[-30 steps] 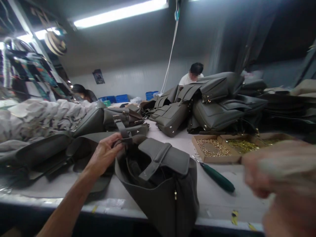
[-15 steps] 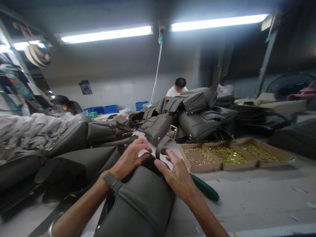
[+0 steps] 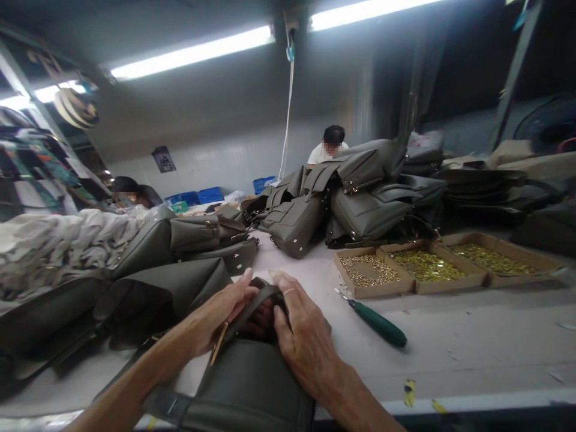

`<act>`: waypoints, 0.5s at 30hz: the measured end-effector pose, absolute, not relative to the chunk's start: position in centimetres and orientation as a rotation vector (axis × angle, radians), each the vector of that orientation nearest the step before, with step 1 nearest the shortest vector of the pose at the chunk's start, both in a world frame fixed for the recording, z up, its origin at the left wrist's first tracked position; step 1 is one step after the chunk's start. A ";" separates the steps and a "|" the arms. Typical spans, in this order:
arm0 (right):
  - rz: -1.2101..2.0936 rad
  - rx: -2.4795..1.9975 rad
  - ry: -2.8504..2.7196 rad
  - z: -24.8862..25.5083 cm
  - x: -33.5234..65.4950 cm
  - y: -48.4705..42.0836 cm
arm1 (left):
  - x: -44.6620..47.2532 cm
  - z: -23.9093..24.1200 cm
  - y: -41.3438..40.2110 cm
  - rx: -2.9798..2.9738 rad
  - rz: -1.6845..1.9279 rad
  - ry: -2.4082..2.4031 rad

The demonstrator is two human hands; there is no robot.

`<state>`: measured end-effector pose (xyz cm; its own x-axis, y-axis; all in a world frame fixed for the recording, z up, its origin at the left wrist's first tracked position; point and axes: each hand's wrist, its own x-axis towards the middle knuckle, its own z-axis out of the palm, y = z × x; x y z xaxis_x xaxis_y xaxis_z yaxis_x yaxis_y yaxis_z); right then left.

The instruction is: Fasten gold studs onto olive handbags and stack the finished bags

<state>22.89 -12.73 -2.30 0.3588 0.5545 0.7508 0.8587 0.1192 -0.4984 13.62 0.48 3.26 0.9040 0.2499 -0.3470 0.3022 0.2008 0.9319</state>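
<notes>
A grey-green leather handbag [image 3: 252, 390] lies at the near edge of the white worktable [image 3: 450, 348], right under my arms. My left hand [image 3: 220, 318] is closed round the bag's strap [image 3: 254, 303], with a gold buckle edge showing beneath the palm. My right hand [image 3: 301, 336] rests on the top of the bag, fingers curled over the same strap beside the left hand. The bag's opening is hidden by both hands.
A green-handled tool [image 3: 375, 321] lies just right of my hands. Three shallow cardboard trays of brass hardware [image 3: 420, 267] sit behind it. Piles of matching bags [image 3: 355, 204] stand at centre back and left [image 3: 180, 264]. Two other people work farther back.
The strap, held up with its buckle raised, has been drawn down toward the bag. Both hands have closed together over it, nearer to me. The view has shifted slightly.
</notes>
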 end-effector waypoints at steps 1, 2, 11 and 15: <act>-0.369 -1.545 -1.241 -2.6 22.5 -12.8 | 13.7 3.4 0.4 1.403 -0.062 0.505; -0.378 -1.541 -1.172 -2.9 22.2 -13.0 | 13.8 3.7 0.3 1.447 -0.073 0.527; -0.370 -1.431 -1.142 -4.0 22.0 -14.3 | 14.8 4.8 0.1 1.709 -0.143 0.492; -0.317 -1.369 -1.129 -4.0 21.9 -14.8 | 14.2 4.9 -0.6 1.650 -0.180 0.594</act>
